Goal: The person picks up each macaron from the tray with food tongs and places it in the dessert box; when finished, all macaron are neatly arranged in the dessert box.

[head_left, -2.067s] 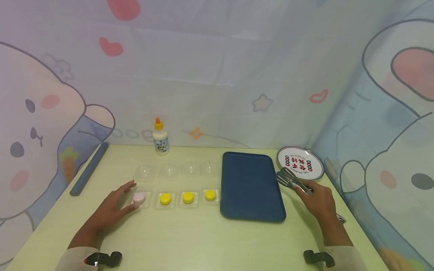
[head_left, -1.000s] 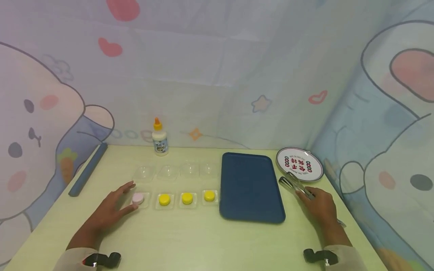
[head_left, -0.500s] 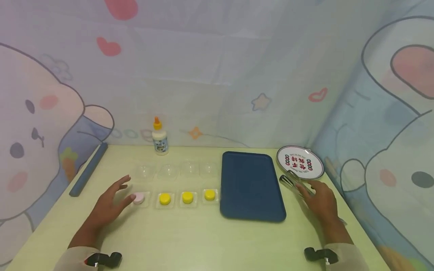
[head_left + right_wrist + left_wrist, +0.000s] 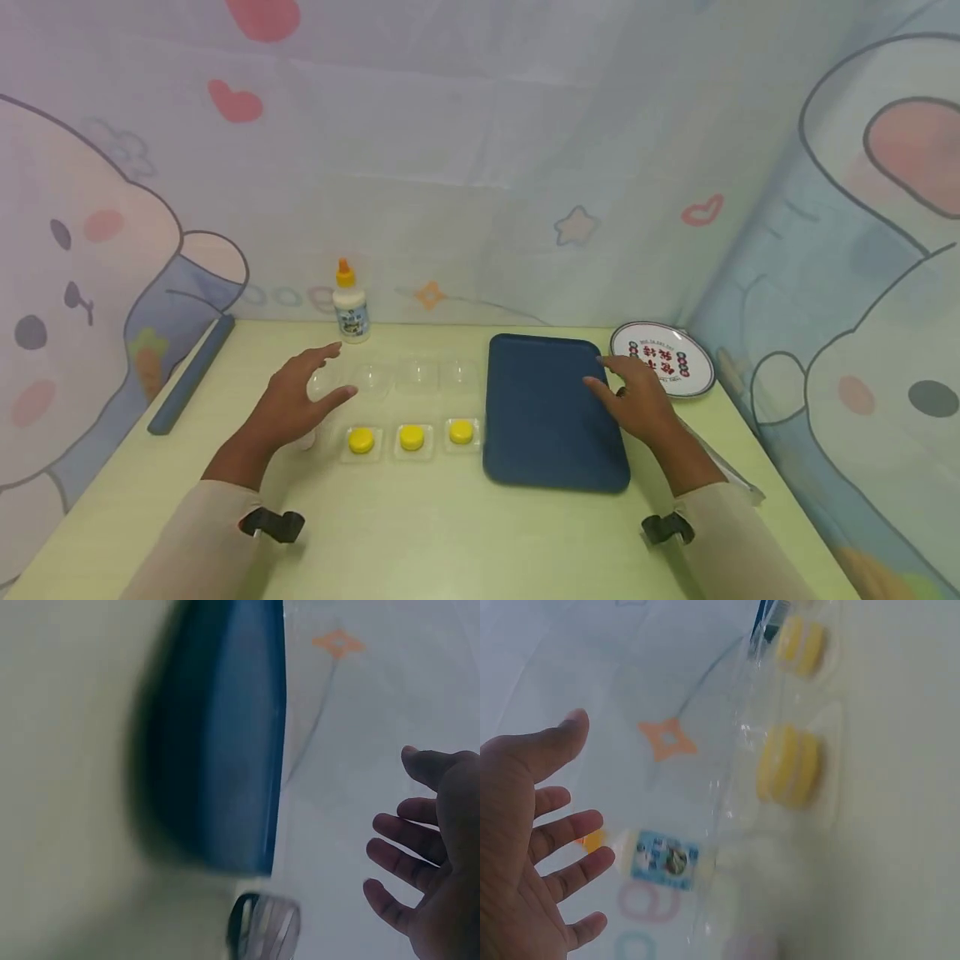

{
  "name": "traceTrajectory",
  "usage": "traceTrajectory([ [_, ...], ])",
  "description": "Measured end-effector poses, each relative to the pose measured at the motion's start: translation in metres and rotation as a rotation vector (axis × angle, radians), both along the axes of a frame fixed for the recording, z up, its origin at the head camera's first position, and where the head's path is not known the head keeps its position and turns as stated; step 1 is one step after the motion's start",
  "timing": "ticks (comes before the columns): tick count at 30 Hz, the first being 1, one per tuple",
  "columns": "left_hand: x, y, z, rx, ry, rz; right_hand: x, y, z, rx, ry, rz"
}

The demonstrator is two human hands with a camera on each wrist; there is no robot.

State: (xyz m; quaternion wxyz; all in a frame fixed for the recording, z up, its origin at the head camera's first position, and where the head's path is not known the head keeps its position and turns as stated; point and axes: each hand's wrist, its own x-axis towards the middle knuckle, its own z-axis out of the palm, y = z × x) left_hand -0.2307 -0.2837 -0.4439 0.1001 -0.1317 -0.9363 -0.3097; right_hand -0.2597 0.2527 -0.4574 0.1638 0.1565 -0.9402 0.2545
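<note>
My left hand point(image 4: 288, 404) is raised over the table with fingers spread and nothing in it. Below it, a pale pink macaron point(image 4: 306, 440) is mostly hidden in the head view. To its right, yellow macarons point(image 4: 361, 441) sit in a row in clear square plastic bases. Behind them stand clear domed lids point(image 4: 371, 380). My right hand point(image 4: 637, 402) hovers above the right edge of a dark blue tray point(image 4: 555, 417), fingers apart and holding nothing. Metal tongs point(image 4: 266, 928) lie right of the tray, partly hidden by the right arm in the head view.
A white plate with red lettering point(image 4: 686, 358) stands at the back right. By the back curtain is a white bottle with an orange nozzle point(image 4: 351, 315). A blue-grey bar point(image 4: 192, 375) lies along the left edge. Printed curtains border the table.
My right hand has let go of the tongs, leaving them on the table, and moved left over the tray. The left hand has risen and moved right and forward from beside the pink macaron.
</note>
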Motion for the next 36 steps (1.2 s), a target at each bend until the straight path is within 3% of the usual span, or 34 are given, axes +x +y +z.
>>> traceTrajectory([
  [4, -0.019, 0.020, 0.008, -0.045, -0.008, -0.025, -0.017, -0.026, 0.013, 0.006, -0.057, 0.075],
  [11, -0.044, 0.046, 0.012, -0.117, -0.011, -0.086, -0.042, -0.062, 0.023, -0.004, -0.124, 0.182],
  [16, -0.059, 0.062, 0.013, -0.161, -0.063, -0.114, -0.056, -0.083, 0.023, 0.018, -0.189, 0.220],
  [22, -0.078, 0.078, 0.006, -0.176, -0.115, -0.144, -0.071, -0.104, 0.018, 0.056, -0.263, 0.247],
  [30, -0.092, 0.095, -0.004, -0.218, -0.164, -0.125, -0.080, -0.133, 0.017, 0.081, -0.367, 0.254],
  [36, -0.096, 0.110, -0.012, -0.177, -0.201, -0.083, -0.087, -0.145, 0.014, 0.141, -0.425, 0.230],
])
